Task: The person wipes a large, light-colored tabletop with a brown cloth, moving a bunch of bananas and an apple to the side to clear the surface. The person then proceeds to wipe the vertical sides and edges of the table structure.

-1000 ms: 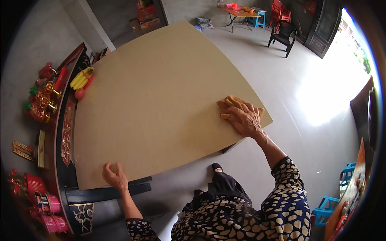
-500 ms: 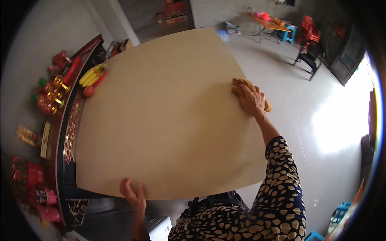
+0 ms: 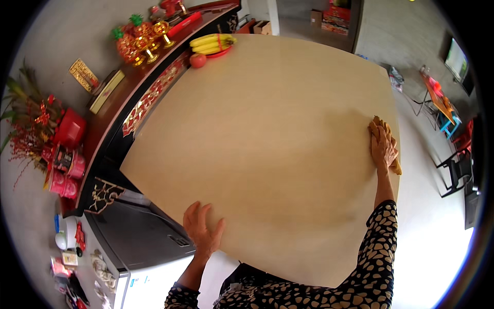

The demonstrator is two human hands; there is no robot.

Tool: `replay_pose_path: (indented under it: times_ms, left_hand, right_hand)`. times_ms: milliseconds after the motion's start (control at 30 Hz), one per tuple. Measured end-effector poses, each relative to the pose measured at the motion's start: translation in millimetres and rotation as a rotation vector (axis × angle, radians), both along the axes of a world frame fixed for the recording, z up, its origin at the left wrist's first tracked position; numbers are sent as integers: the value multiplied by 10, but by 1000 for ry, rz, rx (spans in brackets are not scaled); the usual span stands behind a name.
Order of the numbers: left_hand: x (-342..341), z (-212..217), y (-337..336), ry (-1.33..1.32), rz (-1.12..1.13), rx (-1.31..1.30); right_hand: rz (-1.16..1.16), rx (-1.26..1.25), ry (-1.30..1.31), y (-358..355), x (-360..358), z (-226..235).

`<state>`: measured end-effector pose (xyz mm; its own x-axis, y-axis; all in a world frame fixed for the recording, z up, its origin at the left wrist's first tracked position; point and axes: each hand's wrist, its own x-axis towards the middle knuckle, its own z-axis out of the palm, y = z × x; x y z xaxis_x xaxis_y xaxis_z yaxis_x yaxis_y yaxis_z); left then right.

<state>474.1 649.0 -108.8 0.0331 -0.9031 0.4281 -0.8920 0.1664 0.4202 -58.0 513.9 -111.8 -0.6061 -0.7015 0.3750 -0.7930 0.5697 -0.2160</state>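
Observation:
A wide, plain tan tabletop (image 3: 267, 129) fills the middle of the view. Near its right edge, my right hand (image 3: 383, 147) presses down on a bunched brown cloth (image 3: 395, 166), fingers closed over it. By the near left edge hovers my left hand (image 3: 203, 226), fingers spread and holding nothing; whether it touches the surface I cannot tell. At the far left corner of the tabletop lie yellow bananas (image 3: 212, 44) bound with a red band on a red plate (image 3: 221, 52), beside a red apple (image 3: 197, 61).
A dark red carved cabinet (image 3: 103, 129) with gold and red ornaments (image 3: 144, 44) runs along the left. Below it stands a dark-topped appliance (image 3: 139, 232). At right are an orange table (image 3: 440, 103) and a black chair (image 3: 455, 170). Cardboard boxes (image 3: 262, 27) sit behind the tabletop.
The view has swung left, showing more of the cabinet and the appliance. My left hand's fingers have spread wider. My right hand stays on the cloth by the right edge.

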Motion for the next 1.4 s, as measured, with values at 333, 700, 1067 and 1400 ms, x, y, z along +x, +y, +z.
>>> replay_pose_path:
  times_ms: [333, 700, 1067, 1400]
  left_hand:
    - [40, -55, -13, -10, -23, -96]
    - [101, -258, -60, -113, -67, -160]
    - [230, -386, -97, -164, -232, -195]
    - [231, -458, 751, 284, -322, -175]
  right_hand:
    - [438, -129, 31, 264, 1534, -6]
    - [886, -191, -84, 1675, 3095, 62]
    - [451, -89, 27, 3408, 2421, 94]
    - [333, -130, 269, 3169, 2902, -65]
